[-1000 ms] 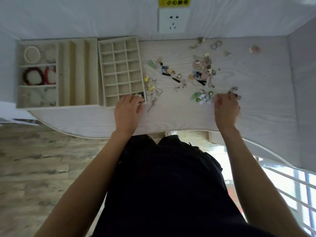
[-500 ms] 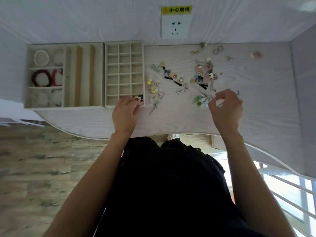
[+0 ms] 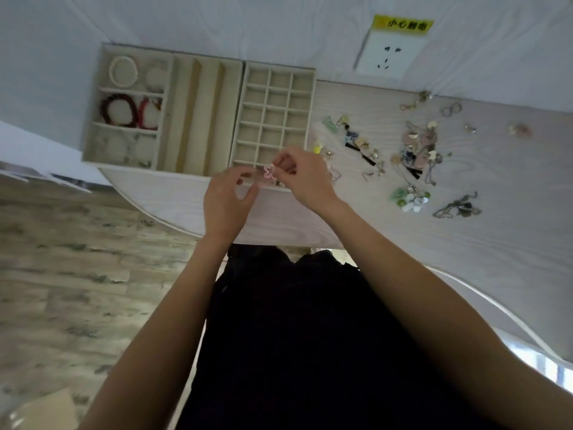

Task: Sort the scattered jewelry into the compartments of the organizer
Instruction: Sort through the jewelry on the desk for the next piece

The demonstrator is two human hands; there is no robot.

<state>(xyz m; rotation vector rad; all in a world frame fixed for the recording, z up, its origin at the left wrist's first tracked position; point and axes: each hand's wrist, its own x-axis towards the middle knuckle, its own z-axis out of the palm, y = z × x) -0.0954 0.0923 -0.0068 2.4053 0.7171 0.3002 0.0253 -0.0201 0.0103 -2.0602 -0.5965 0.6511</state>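
A small pink jewelry piece is held above the near edge of the grid organizer, over its nearest row of compartments. The right hand pinches this piece between thumb and fingertips, the remaining fingers curled. The left hand sits just left of the piece, at the near edge of the grid organizer, fingers loosely bent with thumb and forefinger parted; it grasps nothing visible, and whether a fingertip touches the pink piece cannot be told. The visible compartments of the grid organizer show bare lining, save for the nearest row, which the hands partly hide. Touching the left side of the grid organizer stands a larger tray with long slots and three square sections: a white bead bracelet in the far section, a dark red bracelet and a brighter red one in the middle section, pale pieces in the near section, not distinct. To the right of the grid organizer, scattered jewelry lies on the pale wood-grain table: earrings, charms and chains, in loose clusters. A wall socket with a yellow label sits on the wall beyond the grid organizer's right side.
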